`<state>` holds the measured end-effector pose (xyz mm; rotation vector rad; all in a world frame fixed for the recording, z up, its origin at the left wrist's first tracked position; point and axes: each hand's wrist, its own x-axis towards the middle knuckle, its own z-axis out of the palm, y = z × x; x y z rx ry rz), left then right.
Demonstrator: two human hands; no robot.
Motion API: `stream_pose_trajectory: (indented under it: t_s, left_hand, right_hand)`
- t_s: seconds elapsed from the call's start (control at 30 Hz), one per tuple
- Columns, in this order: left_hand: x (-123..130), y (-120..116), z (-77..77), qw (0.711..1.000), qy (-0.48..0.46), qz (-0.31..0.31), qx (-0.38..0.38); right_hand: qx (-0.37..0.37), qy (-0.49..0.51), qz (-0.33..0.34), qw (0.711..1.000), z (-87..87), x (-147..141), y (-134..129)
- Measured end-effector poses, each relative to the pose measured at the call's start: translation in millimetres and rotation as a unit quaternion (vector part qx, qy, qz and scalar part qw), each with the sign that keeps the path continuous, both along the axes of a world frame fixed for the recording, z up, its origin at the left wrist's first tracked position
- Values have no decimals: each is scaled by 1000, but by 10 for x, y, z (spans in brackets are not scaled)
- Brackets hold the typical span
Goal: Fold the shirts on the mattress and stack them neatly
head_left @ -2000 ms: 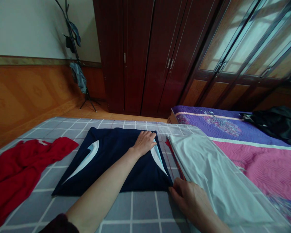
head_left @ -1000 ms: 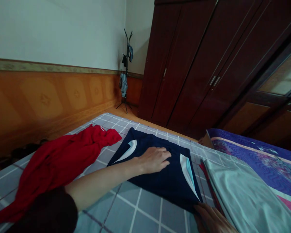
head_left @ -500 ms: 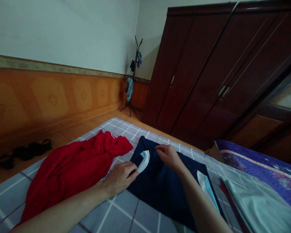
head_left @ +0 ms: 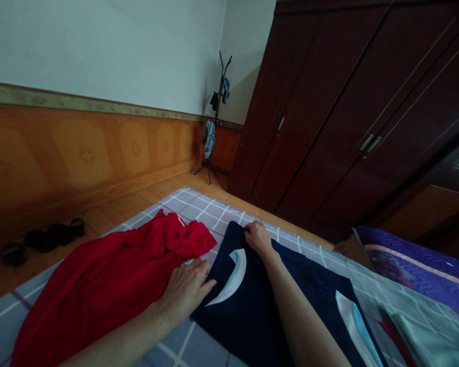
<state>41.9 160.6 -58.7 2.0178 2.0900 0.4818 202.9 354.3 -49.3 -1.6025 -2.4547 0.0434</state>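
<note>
While the right hand (head_left: 257, 238) is pinching a narrow grip on the navy garment's (head_left: 237, 326) far edge, the left hand (head_left: 185, 293) is resting open beside it.
Head view: garment lying at six o'clock, red garment (head_left: 107, 285) touching it at eight o'clock; a hard tug risks dragging both.

Lighting dim, cool, diffuse; wardrobe (head_left: 329, 112) deep in shadow; wall (head_left: 99, 51) paler; strong wide-angle bending toward frame edges.

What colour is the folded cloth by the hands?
The folded cloth is dark navy with white curved patches; the head view shows it best.
</note>
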Motion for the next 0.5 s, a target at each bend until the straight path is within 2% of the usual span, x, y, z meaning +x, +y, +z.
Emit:
stream_pose_trajectory:
  t_s: [0.13,0.3,0.5]
  left_hand:
    - [-21,64,-6,1000,-10,7,-24]
    - [-108,107,3,997,-24,55,-54]
    - [-116,87,-10,998,13,49,-48]
  right_hand:
    - [21,0,-15,1000,-60,-3,-9]
    - [36,-1,-29,999,-104,26,8]
    - [34,-6,15,999,-100,12,-4]
